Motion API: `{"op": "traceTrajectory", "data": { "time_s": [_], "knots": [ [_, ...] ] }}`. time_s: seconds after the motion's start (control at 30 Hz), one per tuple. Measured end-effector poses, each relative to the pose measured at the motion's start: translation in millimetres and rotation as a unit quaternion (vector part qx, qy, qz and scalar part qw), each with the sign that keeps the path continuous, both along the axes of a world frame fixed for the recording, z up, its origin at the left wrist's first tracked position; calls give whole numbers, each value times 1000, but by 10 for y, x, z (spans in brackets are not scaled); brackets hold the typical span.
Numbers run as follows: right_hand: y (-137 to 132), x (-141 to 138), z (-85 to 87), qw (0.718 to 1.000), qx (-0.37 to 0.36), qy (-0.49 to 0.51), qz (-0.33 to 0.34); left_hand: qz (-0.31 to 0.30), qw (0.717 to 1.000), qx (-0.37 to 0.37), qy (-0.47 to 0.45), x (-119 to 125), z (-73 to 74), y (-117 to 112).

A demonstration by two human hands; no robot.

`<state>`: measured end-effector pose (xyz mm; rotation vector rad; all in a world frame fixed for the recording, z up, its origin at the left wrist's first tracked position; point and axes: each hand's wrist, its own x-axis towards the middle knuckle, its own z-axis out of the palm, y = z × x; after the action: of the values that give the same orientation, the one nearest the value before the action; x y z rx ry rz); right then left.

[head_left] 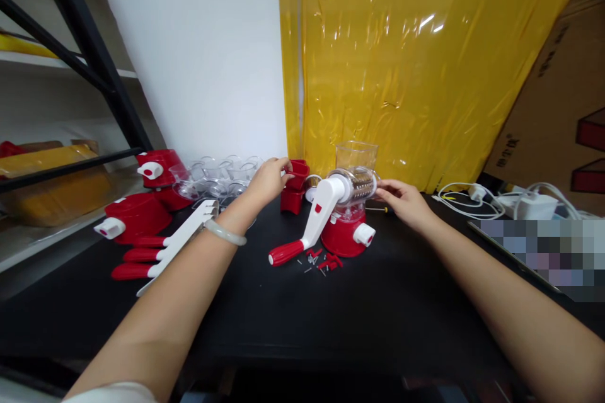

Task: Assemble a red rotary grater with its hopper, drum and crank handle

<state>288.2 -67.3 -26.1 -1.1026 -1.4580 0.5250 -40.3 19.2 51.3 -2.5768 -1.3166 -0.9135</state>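
The grater (pixel 344 236) stands upright in the middle of the black table (pixel 265 321), its red base down and its clear hopper (pixel 357 155) on top. The left hand (pixel 273 179), left of it and a little farther back, pinches the rim of the upper of two stacked red parts (pixel 292 201). The right hand (pixel 397 199) is at the right end of the metal drum (pixel 363 184), fingers bent and spread; I cannot tell whether they grip it. The white crank (pixel 322 209) slants down to the near left, ending in a red handle (pixel 286 253). Just in front of the base lie small red pieces (pixel 332 261) and loose screws (pixel 308 270). A yellow-tipped screwdriver (pixel 378 209) lies behind the base, toward the right hand. On the left, more cranks (pixel 182 238) lie side by side, partly behind the left forearm, with spare red bases (pixel 137 217) beyond them and a cluster of clear hoppers (pixel 215 173) farther back. White cables (pixel 466 200) and a pixelated panel (pixel 534 252) lie on the right.
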Motion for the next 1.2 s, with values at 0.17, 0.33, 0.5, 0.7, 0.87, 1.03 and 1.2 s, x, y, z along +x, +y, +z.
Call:
{"op": "traceTrajectory", "data": {
  "time_s": [0.17,0.33,0.5,0.7,0.87,1.03,1.2],
  "knots": [
    [-22,-15,11,1000,-15,8,6,-38,994,49,-90,25,252,-180],
    [-82,-17,165,999,23,37,-10,-114,960,48,-250,26,545,-444],
    [-185,-150,646,955,249,88,-136,-190,917,-8,-351,157,735,-569],
    [-263,-712,1401,936,323,-100,-94,-237,866,31,-439,664,917,-575],
    [-232,-1039,1683,945,293,-137,-55,-268,812,44,-517,930,925,-662],
    [-244,-987,1660,939,304,-148,-69,-275,804,-9,-527,880,808,-671],
    [-292,-850,1612,937,279,-195,-81,-353,774,-81,-519,883,738,-598]
  ]
}}
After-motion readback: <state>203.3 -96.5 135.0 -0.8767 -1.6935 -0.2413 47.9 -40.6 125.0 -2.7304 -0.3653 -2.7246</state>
